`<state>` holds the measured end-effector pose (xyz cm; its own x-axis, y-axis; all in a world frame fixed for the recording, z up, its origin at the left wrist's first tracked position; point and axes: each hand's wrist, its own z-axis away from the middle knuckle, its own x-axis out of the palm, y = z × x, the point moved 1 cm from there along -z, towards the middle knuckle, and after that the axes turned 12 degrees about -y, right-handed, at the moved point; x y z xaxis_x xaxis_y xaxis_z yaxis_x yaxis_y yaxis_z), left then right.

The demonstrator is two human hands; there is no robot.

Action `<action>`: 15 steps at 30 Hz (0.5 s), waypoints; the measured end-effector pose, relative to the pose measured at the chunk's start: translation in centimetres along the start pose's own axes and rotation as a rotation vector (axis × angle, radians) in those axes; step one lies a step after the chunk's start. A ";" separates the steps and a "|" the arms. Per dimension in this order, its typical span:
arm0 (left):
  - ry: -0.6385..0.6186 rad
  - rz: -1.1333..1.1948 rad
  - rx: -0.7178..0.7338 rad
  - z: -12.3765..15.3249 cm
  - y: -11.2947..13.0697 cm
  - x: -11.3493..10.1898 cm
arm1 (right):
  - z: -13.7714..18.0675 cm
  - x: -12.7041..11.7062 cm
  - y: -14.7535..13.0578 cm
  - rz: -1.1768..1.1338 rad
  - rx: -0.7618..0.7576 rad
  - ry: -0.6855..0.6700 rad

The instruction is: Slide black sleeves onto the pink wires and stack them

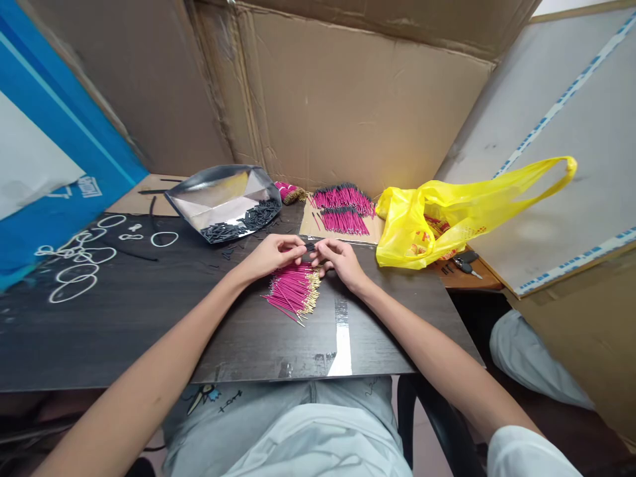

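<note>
My left hand [281, 254] and my right hand [342, 260] meet over the middle of the table, fingers pinched together. Between their fingertips show short black tubes [311, 247], partly covered by the fingers. Just below lies a loose pile of thin magenta wires [291, 290], with gold-coloured ends mostly to the right. Behind my hands, two rows of magenta wires with black tips [344, 220] lie on a piece of cardboard [314, 228]. An opened silver bag [201, 199] on the left holds many similar black tubes.
White rubber bands [74, 287] lie scattered on the dark table [149, 331] at the left. A yellow plastic bag [407, 228] stands at the right beside keys [467, 265]. A tied magenta bundle [287, 192] rests at the back. Cardboard walls [368, 99] enclose the table behind.
</note>
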<state>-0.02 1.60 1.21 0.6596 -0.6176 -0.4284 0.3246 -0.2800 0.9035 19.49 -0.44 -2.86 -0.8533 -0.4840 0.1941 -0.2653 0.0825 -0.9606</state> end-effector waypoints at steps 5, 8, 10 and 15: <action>0.009 -0.037 0.025 -0.1 0.2 0.4 | 0.3 0.3 -0.1 0.077 -0.027 0.001; 0.019 -0.060 0.018 -0.1 0.2 0.6 | 0.7 0.7 -0.4 0.310 -0.092 0.097; 0.020 -0.065 0.007 -0.1 0.2 0.7 | 0.9 0.9 -0.6 0.450 -0.132 0.151; 0.012 -0.060 -0.011 0.1 0.2 0.3 | 1.0 1.0 -1.2 0.499 -0.160 0.194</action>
<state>0.24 1.28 1.27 0.6470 -0.5911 -0.4816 0.3707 -0.3082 0.8762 19.37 -1.87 -1.68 -0.9559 -0.1842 -0.2289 0.1402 0.3986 -0.9063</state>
